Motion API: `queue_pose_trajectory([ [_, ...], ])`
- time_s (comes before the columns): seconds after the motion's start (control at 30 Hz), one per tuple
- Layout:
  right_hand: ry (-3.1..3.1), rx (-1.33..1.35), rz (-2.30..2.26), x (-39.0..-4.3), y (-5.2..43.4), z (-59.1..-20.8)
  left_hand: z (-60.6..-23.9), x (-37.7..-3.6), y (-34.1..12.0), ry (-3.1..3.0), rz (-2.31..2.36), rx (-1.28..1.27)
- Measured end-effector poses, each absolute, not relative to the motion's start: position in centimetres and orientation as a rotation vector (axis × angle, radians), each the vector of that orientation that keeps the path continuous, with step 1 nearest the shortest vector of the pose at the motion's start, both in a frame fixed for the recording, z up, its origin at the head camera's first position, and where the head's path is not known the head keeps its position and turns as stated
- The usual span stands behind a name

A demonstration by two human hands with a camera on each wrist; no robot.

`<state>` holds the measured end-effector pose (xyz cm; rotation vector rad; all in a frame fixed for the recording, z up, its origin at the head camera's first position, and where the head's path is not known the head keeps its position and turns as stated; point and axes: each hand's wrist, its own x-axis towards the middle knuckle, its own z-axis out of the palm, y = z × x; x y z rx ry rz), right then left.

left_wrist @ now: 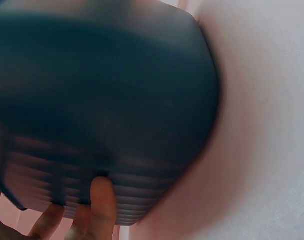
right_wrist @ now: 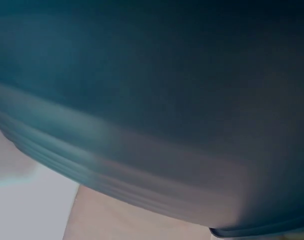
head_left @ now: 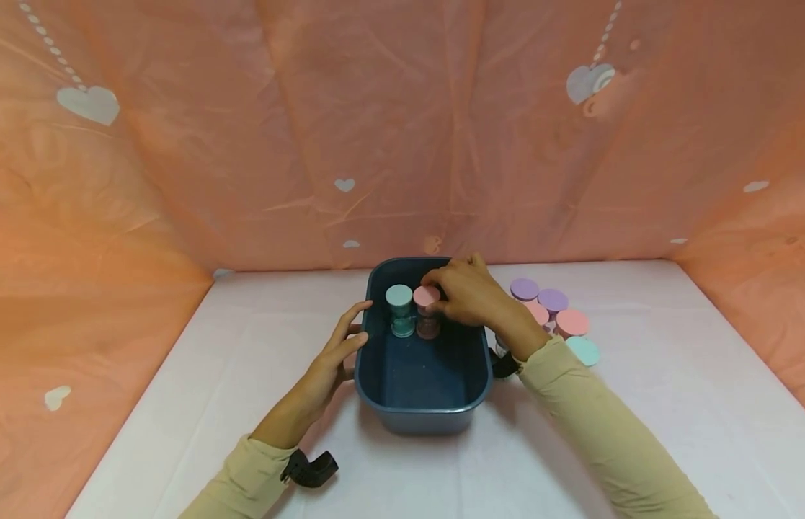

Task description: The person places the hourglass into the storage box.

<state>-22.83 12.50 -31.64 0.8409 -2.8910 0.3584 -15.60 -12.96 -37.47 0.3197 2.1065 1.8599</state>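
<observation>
Right hand [head_left: 465, 292] of mine pinches the pink-lidded clear jar [head_left: 427, 311] inside the dark blue plastic tub [head_left: 423, 404], beside a teal-lidded jar [head_left: 399, 310]; my left hand [head_left: 334, 353] rests open-fingered on the tub's side. Two jars in, I judge; about five round-lidded jars [head_left: 558, 313] wait just beside it. Only the left wrist view shows my fingertips [left_wrist: 102, 200] on its ribbed base.

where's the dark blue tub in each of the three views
Head view: the dark blue tub sits at centre on the white table, the left hand against its left wall.
Left wrist view: the tub's ribbed outer wall fills most of the frame, fingertips touching it.
Right wrist view: blurred blue wall fills nearly everything.
Shared landmark: the white table beside the tub.
</observation>
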Motion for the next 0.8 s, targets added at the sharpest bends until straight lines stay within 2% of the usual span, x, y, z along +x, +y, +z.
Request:
queue_pose_trajectory([
  [0.33,-2.889,0.819,0.403,-21.7,13.3,-31.2,-37.6,-15.5,-12.9,2.118,1.863,0.300],
  [0.57,-2.829,0.754,0.656,-18.7,17.1,-30.6,-37.4,-15.5,-12.8,2.117,1.868,0.314],
  [0.8,-2.705,0.811,0.799,-17.3,21.8,-29.4,-37.5,-15.4,-12.5,2.173,1.849,0.256],
])
